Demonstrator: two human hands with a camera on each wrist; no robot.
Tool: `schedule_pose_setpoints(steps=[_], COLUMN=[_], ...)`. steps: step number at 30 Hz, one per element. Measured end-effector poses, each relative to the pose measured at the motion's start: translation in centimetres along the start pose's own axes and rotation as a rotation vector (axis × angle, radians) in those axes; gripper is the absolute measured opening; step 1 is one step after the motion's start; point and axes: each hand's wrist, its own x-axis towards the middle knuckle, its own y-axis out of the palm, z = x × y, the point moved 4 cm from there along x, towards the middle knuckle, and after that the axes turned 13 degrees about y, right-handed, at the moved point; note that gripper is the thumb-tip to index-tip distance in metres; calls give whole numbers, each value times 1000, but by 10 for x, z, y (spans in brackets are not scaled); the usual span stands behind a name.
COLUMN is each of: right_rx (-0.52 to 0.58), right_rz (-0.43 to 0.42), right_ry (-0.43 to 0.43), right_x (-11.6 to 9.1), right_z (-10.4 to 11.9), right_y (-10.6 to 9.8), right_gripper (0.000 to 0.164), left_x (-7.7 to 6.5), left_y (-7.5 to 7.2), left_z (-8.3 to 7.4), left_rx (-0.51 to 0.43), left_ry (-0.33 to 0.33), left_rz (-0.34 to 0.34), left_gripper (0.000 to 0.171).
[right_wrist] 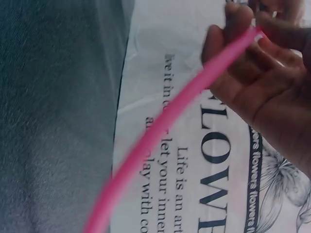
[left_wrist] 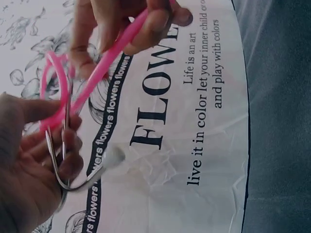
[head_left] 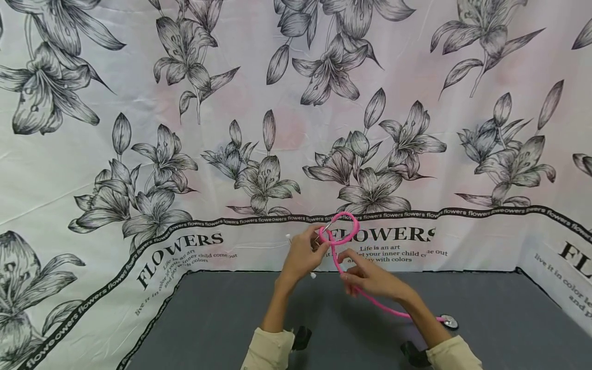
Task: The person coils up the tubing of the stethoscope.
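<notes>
A pink stethoscope is held up above the grey table. My left hand grips it where the tubing meets the metal ear tubes, and a pale ear tip sticks out below those fingers. Beyond the left fingertips the tubing curls into a round loop. My right hand pinches the tubing lower down, between thumb and fingers. From there the pink tube slopes down to the right, ending at the round metal chest piece low over the tabletop, beyond the right forearm.
The dark grey table spreads beneath both hands. Behind it hangs a white cloth printed with flowers and lettering, which also runs along the sides. Black straps sit near the cream sleeves.
</notes>
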Motion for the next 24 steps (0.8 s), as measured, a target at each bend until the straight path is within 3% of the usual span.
schedule_pose_setpoints(steps=[6, 9, 11, 16, 24], right_rx=[-130, -165, -171, -110, 19], right_rz=[77, 79, 65, -32, -233], right_ry=[-49, -48, -51, -87, -262], right_x=[-8, -14, -17, -25, -33], right_z=[11, 12, 12, 15, 24], right_y=[6, 3, -2, -19, -43], right_gripper=[66, 70, 65, 45, 31], left_x=[-1, -1, -2, 0, 1], left_y=[-4, -5, -4, 5, 26], left_z=[0, 1, 0, -2, -13], left_rx=[106, 154, 200, 330, 499], left_ry=[-27, -42, -39, -5, 42], left_rz=[-68, -83, -75, 7, 180], left_gripper=[40, 39, 39, 37, 37])
